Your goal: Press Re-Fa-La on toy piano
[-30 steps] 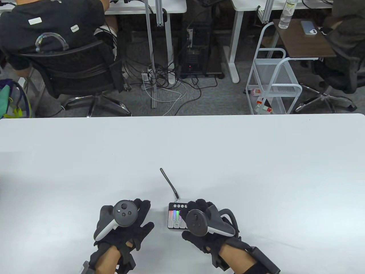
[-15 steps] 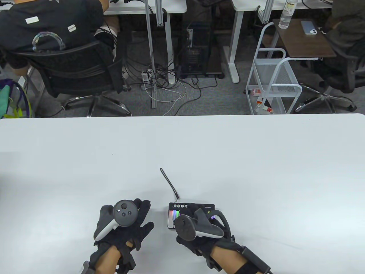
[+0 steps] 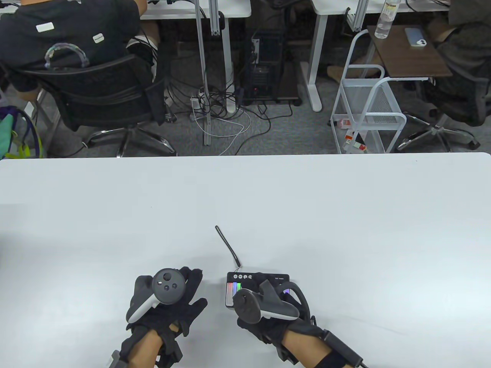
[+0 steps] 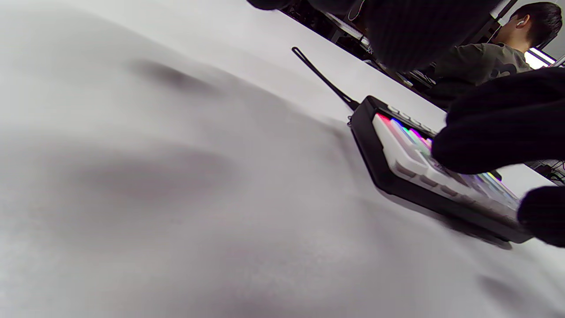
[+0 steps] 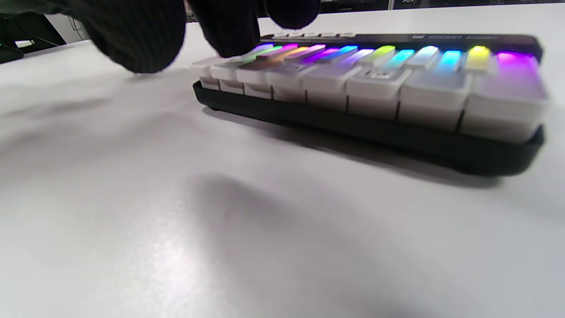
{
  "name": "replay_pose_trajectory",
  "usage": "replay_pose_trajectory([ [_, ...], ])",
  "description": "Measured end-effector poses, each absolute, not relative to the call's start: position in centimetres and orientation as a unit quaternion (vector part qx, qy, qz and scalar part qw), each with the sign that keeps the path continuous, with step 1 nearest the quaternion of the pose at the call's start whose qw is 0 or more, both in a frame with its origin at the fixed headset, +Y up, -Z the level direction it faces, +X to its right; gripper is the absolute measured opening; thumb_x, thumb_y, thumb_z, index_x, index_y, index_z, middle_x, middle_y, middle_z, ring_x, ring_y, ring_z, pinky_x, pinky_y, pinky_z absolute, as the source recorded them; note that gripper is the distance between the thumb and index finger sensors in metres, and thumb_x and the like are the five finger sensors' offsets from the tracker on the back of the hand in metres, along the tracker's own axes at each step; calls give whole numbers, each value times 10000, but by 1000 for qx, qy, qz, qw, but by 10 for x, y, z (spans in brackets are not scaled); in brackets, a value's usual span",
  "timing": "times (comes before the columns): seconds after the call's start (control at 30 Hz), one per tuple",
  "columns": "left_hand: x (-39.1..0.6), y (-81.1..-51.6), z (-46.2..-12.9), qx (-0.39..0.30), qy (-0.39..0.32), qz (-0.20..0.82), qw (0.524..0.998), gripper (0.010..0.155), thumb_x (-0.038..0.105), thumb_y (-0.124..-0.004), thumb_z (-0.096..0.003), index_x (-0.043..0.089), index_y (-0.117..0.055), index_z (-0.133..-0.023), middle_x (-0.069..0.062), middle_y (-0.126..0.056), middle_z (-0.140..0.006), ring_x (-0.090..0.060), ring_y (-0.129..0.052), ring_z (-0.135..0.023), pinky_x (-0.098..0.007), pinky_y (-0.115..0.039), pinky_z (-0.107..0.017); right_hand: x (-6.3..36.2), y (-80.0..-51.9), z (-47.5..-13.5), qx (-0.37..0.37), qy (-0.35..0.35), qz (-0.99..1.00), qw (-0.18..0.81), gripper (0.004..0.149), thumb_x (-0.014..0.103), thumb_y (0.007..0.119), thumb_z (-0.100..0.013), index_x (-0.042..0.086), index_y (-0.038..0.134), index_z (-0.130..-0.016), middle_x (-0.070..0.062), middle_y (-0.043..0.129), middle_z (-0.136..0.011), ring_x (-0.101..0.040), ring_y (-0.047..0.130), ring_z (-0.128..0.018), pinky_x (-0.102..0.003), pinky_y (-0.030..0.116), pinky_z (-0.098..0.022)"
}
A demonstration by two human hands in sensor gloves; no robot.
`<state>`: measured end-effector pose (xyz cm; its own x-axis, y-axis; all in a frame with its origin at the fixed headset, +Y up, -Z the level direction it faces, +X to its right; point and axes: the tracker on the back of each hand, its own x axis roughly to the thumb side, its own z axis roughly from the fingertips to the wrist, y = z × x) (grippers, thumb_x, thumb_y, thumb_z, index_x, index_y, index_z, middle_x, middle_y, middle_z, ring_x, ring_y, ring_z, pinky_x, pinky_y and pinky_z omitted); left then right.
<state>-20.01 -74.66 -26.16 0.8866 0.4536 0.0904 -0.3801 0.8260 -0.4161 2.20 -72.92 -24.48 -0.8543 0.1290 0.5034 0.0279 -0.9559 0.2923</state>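
The toy piano (image 3: 230, 293) is a small black box with white keys and rainbow-lit strips, near the table's front edge. My right hand (image 3: 255, 283) lies over most of it, so only its left end shows. In the right wrist view, one gloved fingertip (image 5: 229, 39) presses a white key near the left end of the keyboard (image 5: 366, 84). The left wrist view shows the piano (image 4: 397, 154) with a gloved finger (image 4: 490, 128) on those keys. My left hand (image 3: 191, 287) rests flat on the table, left of the piano, fingers spread and holding nothing.
A thin black antenna (image 3: 228, 245) runs from the piano's back left corner up and to the left across the white table (image 3: 345, 214). Beyond the far edge are office chairs, a white cart (image 3: 364, 115) and seated people.
My right hand has shifted left and toward me over the keys, now covering the key labelled Re. In the last half second it has barely moved. The left hand has not moved.
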Motion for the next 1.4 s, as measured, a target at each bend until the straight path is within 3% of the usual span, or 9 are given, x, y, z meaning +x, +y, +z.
replay_pose_trajectory([
  [0.47, -201, -746, -262, -200, -92, 219, 951, 765, 567, -676, -488, 294, -291, -1090, -47, -260, -1170, -393, -263, -1090, -624, -370, -751, 44, -730, -245, 242, 157, 957, 31, 619, 454, 769, -418, 202, 637, -968, -122, 397, -1075, -472, 353, -1014, -670, 328, -725],
  [1.4, -201, -745, -261, -200, -92, 220, 950, 764, 567, -676, -488, 292, -295, -1090, -48, -262, -1170, -393, -264, -1089, -624, -370, -751, 46, -734, -242, 246, 151, 957, 22, 607, 451, 769, -419, 189, 655, -954, -123, 408, -1073, -473, 362, -1012, -670, 338, -723],
])
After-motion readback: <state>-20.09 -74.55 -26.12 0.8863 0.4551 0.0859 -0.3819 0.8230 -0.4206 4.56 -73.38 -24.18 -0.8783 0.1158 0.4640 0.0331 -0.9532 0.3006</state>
